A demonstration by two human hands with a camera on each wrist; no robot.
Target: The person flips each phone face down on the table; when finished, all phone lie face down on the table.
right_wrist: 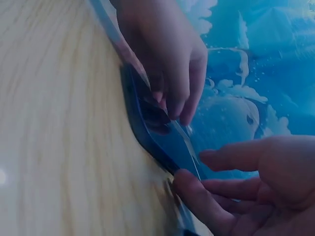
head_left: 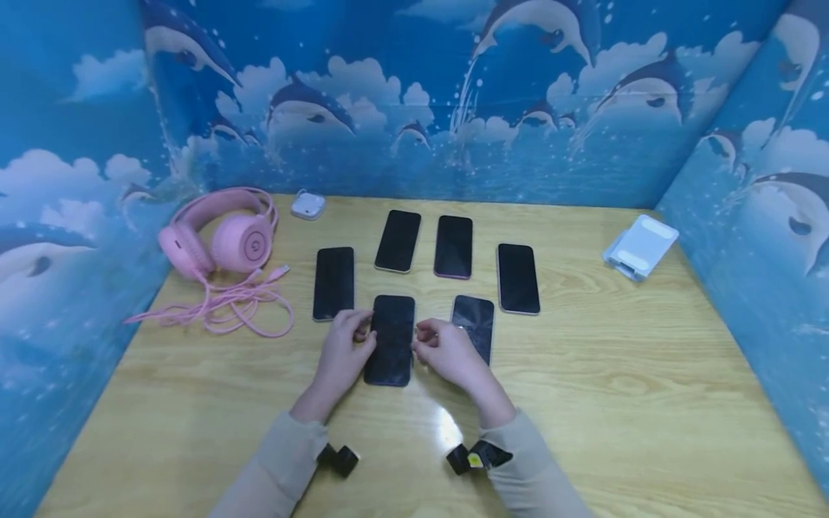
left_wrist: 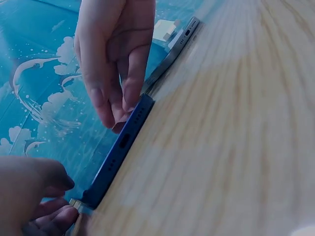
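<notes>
Just below the middle of the head frame, a dark blue phone (head_left: 390, 339) lies face up on the wooden surface (head_left: 622, 388), and both hands work at its long edges. The left hand (head_left: 345, 352) has its fingers curled against the phone's left side; the right hand (head_left: 447, 352) pinches the right side, thumb and fingertips bent inward. In the left wrist view the right hand's fingertips (left_wrist: 125, 101) press on the blue frame by the bottom ports, and something small and pale sits at the corner near the left hand — too unclear to name.

Five more phones lie around it: one (head_left: 334, 282) to the left, two (head_left: 398, 240) (head_left: 453, 246) above, one (head_left: 518, 278) to the upper right, and one (head_left: 475, 325) just right, partly under the right hand. Pink headphones (head_left: 223, 234) with a coiled cable sit at the left of the frame, a small white case (head_left: 308, 205) beyond them, a white stand (head_left: 641, 246) at the far right.

To handle this well, I judge the grip should stay on the frame edges, not the glass — even pressure from both sides, so the phone does not slide into its neighbour or scrape along the surface.
</notes>
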